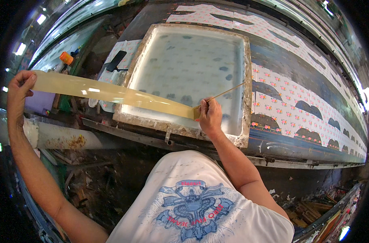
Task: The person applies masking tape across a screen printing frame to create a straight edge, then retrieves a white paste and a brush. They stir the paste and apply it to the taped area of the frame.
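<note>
A long, glossy, translucent yellowish strip of tape (107, 92) is stretched between my hands. My left hand (22, 84), raised at the far left, pinches its wide end between thumb and fingers. Over the lower right of the screen-printing frame (160, 128), my right hand (211, 115) is closed on the other end, where the strip narrows and folds or twists. A thin tan line (227, 91) runs from that hand toward the frame's right side; whether it is part of the strip, I cannot tell. The pale mesh (180, 60) shows dark blotches beneath.
The frame rests on a long printing table with floral-patterned white pieces (285, 115) beside it. A black phone-like object (116, 60) lies at its left, an orange container (66, 58) farther off. A rusty white pipe (67, 135) and a metal rail (273, 162) run along the near side.
</note>
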A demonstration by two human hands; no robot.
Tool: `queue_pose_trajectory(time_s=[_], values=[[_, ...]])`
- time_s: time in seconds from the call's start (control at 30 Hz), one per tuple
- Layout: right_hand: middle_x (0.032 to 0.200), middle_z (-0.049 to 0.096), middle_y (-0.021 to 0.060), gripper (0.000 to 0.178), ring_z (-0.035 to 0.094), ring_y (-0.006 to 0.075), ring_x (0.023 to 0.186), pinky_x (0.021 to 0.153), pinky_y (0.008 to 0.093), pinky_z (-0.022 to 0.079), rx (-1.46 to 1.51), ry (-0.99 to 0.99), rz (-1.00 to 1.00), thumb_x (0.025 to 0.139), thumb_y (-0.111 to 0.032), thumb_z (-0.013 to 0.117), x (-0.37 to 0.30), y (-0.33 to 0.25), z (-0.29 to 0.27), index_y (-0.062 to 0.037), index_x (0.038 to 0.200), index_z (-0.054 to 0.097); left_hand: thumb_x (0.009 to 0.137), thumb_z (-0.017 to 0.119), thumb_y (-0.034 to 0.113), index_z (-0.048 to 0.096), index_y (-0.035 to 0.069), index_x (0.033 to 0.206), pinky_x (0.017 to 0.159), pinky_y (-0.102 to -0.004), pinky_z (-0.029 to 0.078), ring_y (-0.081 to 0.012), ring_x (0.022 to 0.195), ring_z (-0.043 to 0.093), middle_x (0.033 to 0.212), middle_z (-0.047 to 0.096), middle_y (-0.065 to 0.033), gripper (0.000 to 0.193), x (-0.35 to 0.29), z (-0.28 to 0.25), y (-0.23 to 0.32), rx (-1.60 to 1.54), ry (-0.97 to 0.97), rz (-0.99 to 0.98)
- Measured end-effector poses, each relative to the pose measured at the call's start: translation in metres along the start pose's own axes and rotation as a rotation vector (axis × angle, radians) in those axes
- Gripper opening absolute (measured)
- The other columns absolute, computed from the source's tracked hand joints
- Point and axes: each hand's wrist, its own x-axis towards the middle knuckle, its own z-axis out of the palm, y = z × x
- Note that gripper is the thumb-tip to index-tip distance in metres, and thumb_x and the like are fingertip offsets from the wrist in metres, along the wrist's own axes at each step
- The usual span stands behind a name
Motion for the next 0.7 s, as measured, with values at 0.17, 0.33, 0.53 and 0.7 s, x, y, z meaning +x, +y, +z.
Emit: queue_pose_trajectory(time_s=[0.17, 0.33, 0.53, 0.7], values=[[0.092, 0.070, 0.0117, 0.009, 0.066, 0.0369, 0.092, 0.085, 0.0485, 0.046, -0.051, -0.010, -0.072, 0.104, -0.013, 0.071, 0.001, 0.001, 0.001, -0.0070, 0.102, 0.065, 0.102, 0.078, 0.036, 0.080, 0.016, 0.108, 0.081, -0.0291, 0.046, -0.0070, 0.091, 0.063, 0.101, 0.075, 0.0067, 0.021, -0.003, 0.003, -0.004, -0.023, -0.006, 0.004], [0.092, 0.070, 0.0102, 0.008, 0.066, 0.0361, 0.092, 0.084, 0.0481, 0.045, -0.063, 0.001, -0.086, 0.102, -0.012, 0.072, 0.001, -0.005, 0.002, -0.0082, 0.100, 0.066, 0.102, 0.077, 0.036, 0.080, 0.016, 0.108, 0.080, -0.0287, 0.045, -0.0066, 0.090, 0.062, 0.099, 0.074, 0.0068, 0.021, -0.005, 0.000, -0.014, -0.027, -0.019, -0.019], [0.092, 0.071, 0.0096, 0.008, 0.066, 0.0354, 0.092, 0.084, 0.0483, 0.045, -0.064, 0.010, -0.110, 0.102, -0.012, 0.073, 0.003, -0.003, -0.002, -0.0088, 0.100, 0.067, 0.101, 0.078, 0.037, 0.079, 0.016, 0.107, 0.079, -0.0279, 0.045, -0.0059, 0.089, 0.061, 0.095, 0.072, 0.0075, 0.022, -0.013, 0.004, -0.023, -0.049, 0.017, -0.036], [0.091, 0.069, 0.0112, 0.008, 0.065, 0.0356, 0.088, 0.081, 0.0478, 0.050, -0.061, 0.120, -0.096, 0.109, -0.013, 0.066, -0.001, 0.006, 0.002, -0.0058, 0.104, 0.065, 0.101, 0.077, 0.036, 0.079, 0.016, 0.108, 0.078, -0.0282, 0.045, -0.0056, 0.087, 0.061, 0.095, 0.072, 0.0078, 0.022, -0.018, 0.007, -0.025, -0.091, 0.004, -0.062]])
